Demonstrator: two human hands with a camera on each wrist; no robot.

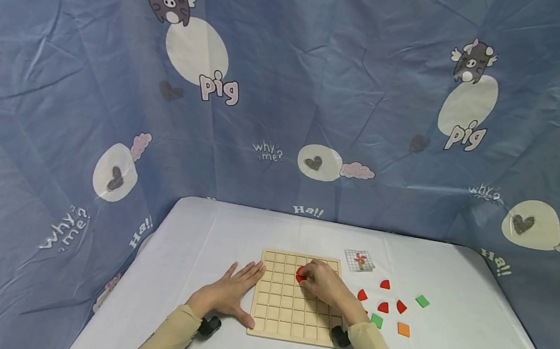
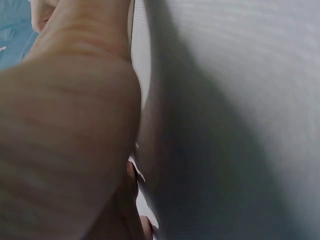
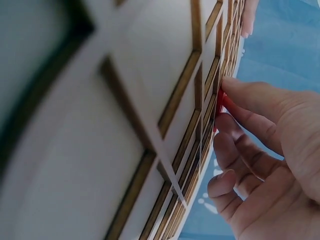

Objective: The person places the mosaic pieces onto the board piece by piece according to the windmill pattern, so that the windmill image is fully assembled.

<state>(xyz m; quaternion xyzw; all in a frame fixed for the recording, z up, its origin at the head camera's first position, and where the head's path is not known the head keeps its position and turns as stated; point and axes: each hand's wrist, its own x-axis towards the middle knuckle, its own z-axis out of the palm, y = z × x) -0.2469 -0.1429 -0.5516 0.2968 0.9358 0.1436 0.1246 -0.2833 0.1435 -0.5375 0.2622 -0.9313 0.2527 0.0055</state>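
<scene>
A wooden grid board (image 1: 272, 312) lies flat on the white table. My left hand (image 1: 231, 294) rests at its left side with fingers spread, fingertips and thumb touching the edge. In the left wrist view, mostly the wrist and heel of this hand (image 2: 70, 125) show. Reaching over the board from the right, my right hand (image 1: 326, 283) pinches a small red piece (image 1: 300, 276) at the upper middle cells. The right wrist view shows thumb and forefinger on the red piece (image 3: 219, 102) at the board surface; whether it sits fully in a cell is hidden.
Right of the board lie several red quarter-round pieces (image 1: 383, 307), a green square (image 1: 422, 301), another green square (image 1: 376, 321) and an orange square (image 1: 403, 329). A pattern card (image 1: 359, 260) with a red flower on a grid lies beyond the upper right corner. Blue printed cloth (image 1: 277, 111) hangs behind.
</scene>
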